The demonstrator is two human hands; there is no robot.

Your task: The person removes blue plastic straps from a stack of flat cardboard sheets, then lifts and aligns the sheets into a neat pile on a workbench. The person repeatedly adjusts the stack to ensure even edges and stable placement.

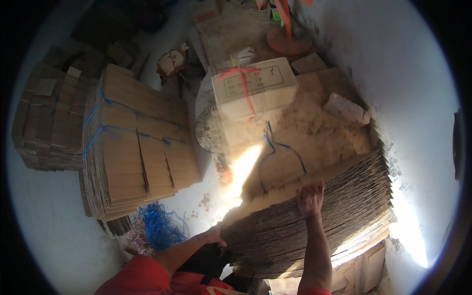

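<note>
A thick stack of flattened cardboard sheets (275, 231) lies in front of me, its layered edges facing me. My left hand (215, 236) grips the stack's left end, thumb on the near side and fingers partly hidden. My right hand (310, 197) is closed over the upper edge near the middle, its fingertips out of sight behind the cardboard. Just beyond the stack, a blue strap (295, 151) lies in a loose loop over brown cardboard, with some of its length hidden under the sheets.
Left stands a tall cardboard bundle (132, 162) tied with blue straps, with more bundles (49, 118) behind. Blue strapping (160, 226) lies tangled on the floor. Ahead are a white box (255, 88) with red ribbon, a brick-like block (346, 109) and an orange stand (289, 42). A wall (408, 73) rises right.
</note>
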